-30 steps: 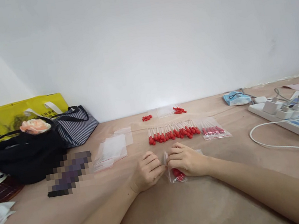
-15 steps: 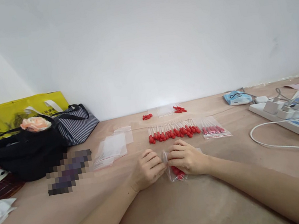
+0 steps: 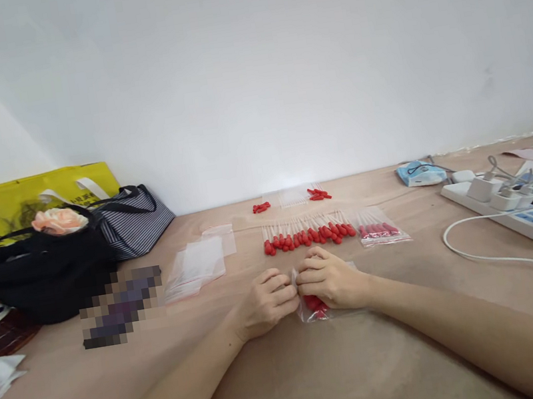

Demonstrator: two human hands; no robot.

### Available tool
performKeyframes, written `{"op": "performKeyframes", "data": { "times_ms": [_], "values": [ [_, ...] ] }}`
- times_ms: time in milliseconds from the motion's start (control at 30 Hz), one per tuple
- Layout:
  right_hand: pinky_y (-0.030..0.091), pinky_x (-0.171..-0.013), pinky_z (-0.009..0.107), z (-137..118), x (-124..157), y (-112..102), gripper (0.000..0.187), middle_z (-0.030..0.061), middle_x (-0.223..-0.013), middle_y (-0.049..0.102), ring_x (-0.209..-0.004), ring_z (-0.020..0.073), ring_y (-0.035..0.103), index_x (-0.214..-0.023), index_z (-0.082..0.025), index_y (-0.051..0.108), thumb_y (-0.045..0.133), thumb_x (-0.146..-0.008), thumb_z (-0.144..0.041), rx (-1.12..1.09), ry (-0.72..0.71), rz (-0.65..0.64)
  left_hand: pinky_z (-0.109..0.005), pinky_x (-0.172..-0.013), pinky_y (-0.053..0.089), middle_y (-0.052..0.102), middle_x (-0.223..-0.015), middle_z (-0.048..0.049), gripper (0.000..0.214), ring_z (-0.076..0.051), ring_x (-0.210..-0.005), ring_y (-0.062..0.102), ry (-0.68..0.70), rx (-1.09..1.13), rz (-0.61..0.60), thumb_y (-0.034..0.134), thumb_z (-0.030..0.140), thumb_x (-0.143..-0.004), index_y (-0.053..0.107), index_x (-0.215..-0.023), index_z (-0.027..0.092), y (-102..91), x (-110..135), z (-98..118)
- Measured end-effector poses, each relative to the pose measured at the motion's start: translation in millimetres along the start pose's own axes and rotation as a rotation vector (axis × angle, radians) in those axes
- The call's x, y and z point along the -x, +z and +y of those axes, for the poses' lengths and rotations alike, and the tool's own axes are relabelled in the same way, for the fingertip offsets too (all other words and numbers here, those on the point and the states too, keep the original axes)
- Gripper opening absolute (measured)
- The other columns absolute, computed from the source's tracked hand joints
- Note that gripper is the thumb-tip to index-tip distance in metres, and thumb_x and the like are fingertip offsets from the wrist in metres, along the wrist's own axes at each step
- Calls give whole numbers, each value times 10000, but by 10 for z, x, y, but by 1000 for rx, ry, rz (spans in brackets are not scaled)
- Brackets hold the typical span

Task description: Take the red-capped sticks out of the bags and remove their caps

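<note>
A small clear plastic bag [image 3: 307, 315] lies between my hands, with red-headed sticks [image 3: 314, 302] inside it. My right hand [image 3: 333, 281] is closed over the bag's upper part and hides most of its contents. At the bag's left edge, my left hand [image 3: 272, 301] has its fingers curled together in a pinch on the plastic. Just beyond the hands is a row of loose pale sticks with red heads [image 3: 309, 236]. To its right rests a filled clear bag [image 3: 381, 227] of similar sticks.
Flat clear bags [image 3: 198, 262] overlap on the left. Small red pieces [image 3: 319, 194] lie near the wall. A white power strip [image 3: 511, 208] with plugs and a cable occupies the right, near a blue mask [image 3: 420, 174]. Black [image 3: 46, 275] and striped bags [image 3: 133, 222] stand far left.
My left fingers have closed up slightly towards my right hand at the bag's left edge. The right hand stays over the bag, and the loose sticks have not moved.
</note>
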State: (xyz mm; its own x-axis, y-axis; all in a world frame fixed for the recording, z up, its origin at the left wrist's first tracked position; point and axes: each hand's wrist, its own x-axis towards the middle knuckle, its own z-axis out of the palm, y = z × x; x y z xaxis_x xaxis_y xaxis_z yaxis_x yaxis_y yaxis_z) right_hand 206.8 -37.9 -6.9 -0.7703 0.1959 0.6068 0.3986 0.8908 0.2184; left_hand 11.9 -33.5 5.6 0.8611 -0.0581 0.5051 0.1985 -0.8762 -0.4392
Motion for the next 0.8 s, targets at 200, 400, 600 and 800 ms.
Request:
{"op": "performKeyframes", "data": {
  "times_ms": [200, 400, 600, 800],
  "values": [
    [279, -794, 303, 27, 11, -36, 223, -17, -745, 585, -766, 116, 440, -717, -175, 525, 365, -861, -119, 37, -12, -71, -284, -780, 401, 576, -704, 2, 230, -131, -795, 495, -15, 61, -85, 344, 101, -860, 534, -749, 169, -4, 32, -70],
    [293, -823, 322, 51, 30, -40, 170, 17, -827, 599, -823, 142, 454, -823, -168, 537, 377, -853, -122, 35, 105, -51, -309, -824, 413, 628, -914, -47, 199, -175, -952, 507, -93, 239, -120, 367, 88, -832, 552, -824, 160, -42, 61, -110],
    [347, -711, 305, 80, 113, -131, 142, 52, -819, 585, -789, 157, 476, -832, -161, 533, 394, -848, -182, -134, 344, -25, -288, -829, 434, 633, -846, -73, 164, -158, -881, 552, -299, 541, -175, 396, 130, -817, 558, -815, 157, -82, 95, -91],
    [398, -727, 312, 46, 448, -361, 255, 73, -927, 564, -839, 171, 501, -969, -186, 537, 529, -786, -363, -361, 515, -78, -315, -863, 410, 639, -815, -37, 268, -128, -787, 572, -646, 682, -142, 318, 150, -847, 582, -889, 173, -81, 135, -87]
  ]
}}
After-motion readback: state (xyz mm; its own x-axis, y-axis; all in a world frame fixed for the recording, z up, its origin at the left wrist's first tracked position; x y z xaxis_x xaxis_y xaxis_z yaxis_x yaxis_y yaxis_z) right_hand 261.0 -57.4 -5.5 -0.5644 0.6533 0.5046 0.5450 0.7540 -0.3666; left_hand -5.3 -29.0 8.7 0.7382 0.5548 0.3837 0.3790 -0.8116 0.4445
